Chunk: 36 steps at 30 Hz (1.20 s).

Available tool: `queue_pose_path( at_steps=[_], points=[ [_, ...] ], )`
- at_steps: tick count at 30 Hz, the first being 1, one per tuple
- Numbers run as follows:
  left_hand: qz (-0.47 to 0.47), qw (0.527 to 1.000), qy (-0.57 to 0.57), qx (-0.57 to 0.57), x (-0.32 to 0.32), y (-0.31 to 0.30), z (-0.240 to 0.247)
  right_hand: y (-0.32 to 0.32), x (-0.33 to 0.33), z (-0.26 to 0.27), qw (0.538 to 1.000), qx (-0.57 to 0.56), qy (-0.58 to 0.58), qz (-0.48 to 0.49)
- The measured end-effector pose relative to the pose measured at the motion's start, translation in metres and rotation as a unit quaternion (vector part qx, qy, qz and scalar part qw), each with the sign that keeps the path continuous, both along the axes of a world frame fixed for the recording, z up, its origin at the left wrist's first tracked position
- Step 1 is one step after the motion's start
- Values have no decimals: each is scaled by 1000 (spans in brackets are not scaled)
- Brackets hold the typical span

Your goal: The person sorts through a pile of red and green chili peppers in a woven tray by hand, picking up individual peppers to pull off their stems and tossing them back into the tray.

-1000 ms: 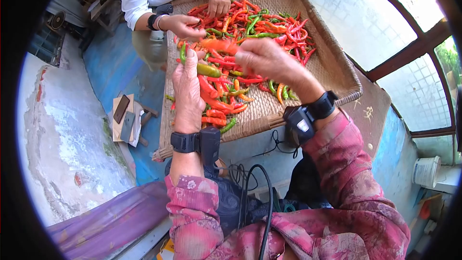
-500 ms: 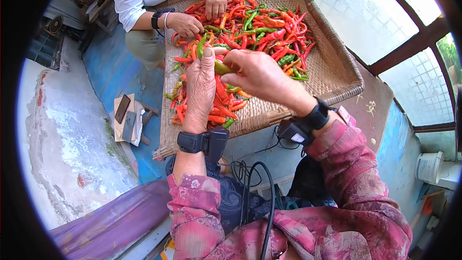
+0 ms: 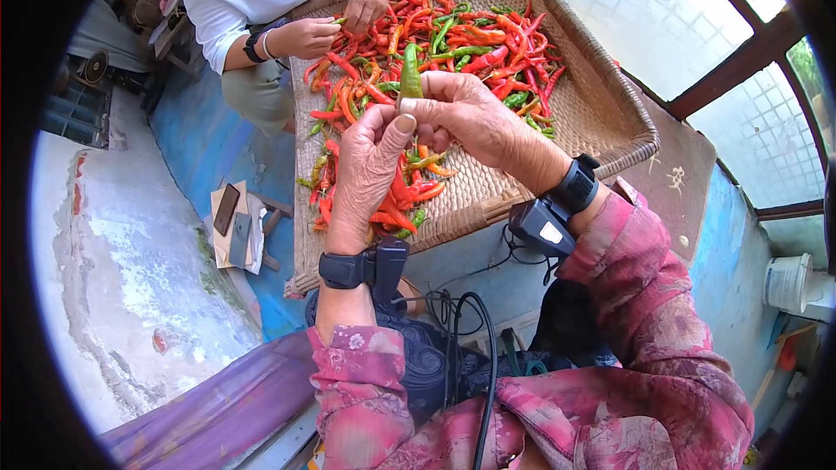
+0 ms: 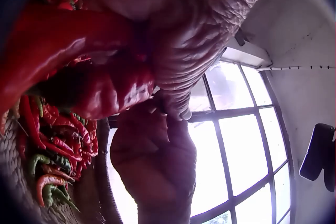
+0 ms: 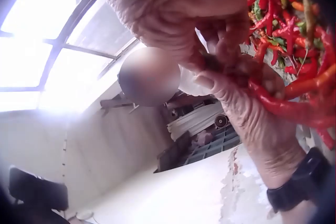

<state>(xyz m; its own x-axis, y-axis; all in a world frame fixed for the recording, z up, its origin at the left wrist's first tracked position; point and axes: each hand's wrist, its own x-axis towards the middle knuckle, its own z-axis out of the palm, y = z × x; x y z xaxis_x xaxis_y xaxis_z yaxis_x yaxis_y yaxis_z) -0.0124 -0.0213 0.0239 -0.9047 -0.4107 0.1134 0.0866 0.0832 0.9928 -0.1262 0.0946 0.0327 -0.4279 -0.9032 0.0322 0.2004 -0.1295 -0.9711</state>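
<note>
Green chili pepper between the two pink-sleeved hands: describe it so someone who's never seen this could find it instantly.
Find the big woven tray heaped with mostly red chilies. Over it, the pink-sleeved left hand and right hand meet. At their fingertips is the green chili pepper, set apart by being green and held up, clear of the heap.

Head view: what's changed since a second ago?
Right hand moved left to meet the left hand; it now pinches a green pepper, upright. The blurred orange shape beside it is gone. The other person's right hand pulled back, pinching a small greenish pepper. Basket and phones stayed put.
</note>
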Motion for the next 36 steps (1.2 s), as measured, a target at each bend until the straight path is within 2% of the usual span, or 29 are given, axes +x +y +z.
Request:
queue_pose_path(
  at_steps=[2, 3, 5, 7, 9, 11, 13, 14, 16, 17, 18, 19, 20, 22, 24, 25, 27, 30, 34, 36],
  points=[
    [-16, 999, -8, -29, 0, 4, 4, 0, -4, -5, 996, -17, -83, 19],
    [-16, 999, -8, -29, 1, 5, 6, -2, -3, -5, 997, -19, -73, 10],
    [-7, 991, -66, -113, 2, 5, 9, -2, -1, -4, 998, -14, -65, 0],
    [-7, 989, -67, -132, 2, 4, 3, -2, -2, -3, 998, -11, -57, -10],
    [-6, 986, -68, -152, 2, 4, 3, -3, -6, 0, 993, -12, -101, -59],
    [-25, 972, -122, -200, 3, 5, 9, -1, -15, 6, 981, -17, -160, -111],
    [-11, 982, -97, -162, 5, 4, 4, -2, -31, 6, 967, -67, -189, -158],
    [7, 989, -67, -129, 4, 1, 2, 4, -42, 4, 967, -86, -167, -170],
    [32, 990, -45, -131, 4, -7, -3, 11, -55, 10, 967, -30, 17, -253],
    [75, 995, -28, -58, 4, -10, -4, 14, -63, 9, 938, 17, 167, -304],
    [118, 993, -10, 16, 4, -13, -4, 16, -70, 9, 882, 65, 312, -347],
    [132, 988, -3, 82, 5, -16, -3, 17, -74, 8, 780, 159, 449, -407],
    [134, 988, -4, 81, 5, -18, -3, 19, -76, 4, 780, 158, 448, -406],
    [158, 975, 42, 148, 4, -22, -5, 22, -71, 2, 714, 229, 579, -320],
    [170, 973, 41, 152, 1, -23, -7, 13, -52, -3, 828, 170, 500, -191],
    [179, 975, 42, 124, 0, -22, -7, 9, -36, -2, 868, 122, 466, -121],
    [188, 977, 42, 96, -1, -20, -7, 0, -2, -3, 894, 83, 438, -45],
    [187, 980, 31, 68, -2, -16, -6, -4, 27, 0, 910, 26, 413, -19],
    [178, 982, 28, 49, -4, -12, -3, -16, 26, -9, 935, 22, 352, -18],
    [198, 978, 23, 67, -3, -8, 3, -20, 21, -10, 938, 86, 334, 25]
  ],
)
